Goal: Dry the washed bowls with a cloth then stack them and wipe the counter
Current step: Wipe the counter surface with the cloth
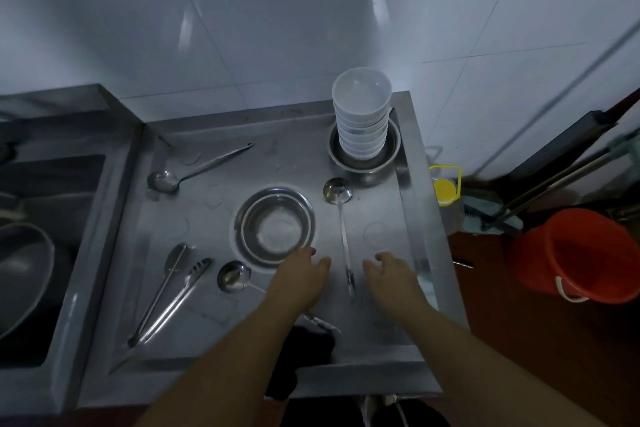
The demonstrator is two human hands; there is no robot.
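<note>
Left hand: the left hand [303, 276] is reaching out low over the stainless steel counter [207, 322], fingers loosely spread and holding nothing, fingertips lying just beside the near rim of the round shallow steel basin [275, 227].
Right hand: the right hand [389, 274] is hovering palm down near the counter's right edge, fingers relaxed and slightly curled, gripping nothing.
Bowls: the tall stack of white ceramic bowls [362, 114] is standing upright in a small round steel pot [363, 163] at the far right corner of the counter, against the white tiled wall [242, 28].
Between the hands: a long-handled steel ladle [343, 218] is lying with its bowl pointing away from the person, its handle running between the two hands.
Left of the basin: a second steel ladle [194, 170] is lying far left; steel tongs [169, 298] and a smaller steel ladle [233, 276] are lying nearer.
Cloth: a dark cloth-like shape [304, 347] is sitting at the counter's near edge; whether it is the cloth I cannot tell.
Surroundings: a red plastic bucket [575, 253] is standing on the floor at right; a steel sink [41, 218] is adjoining at left.
</note>
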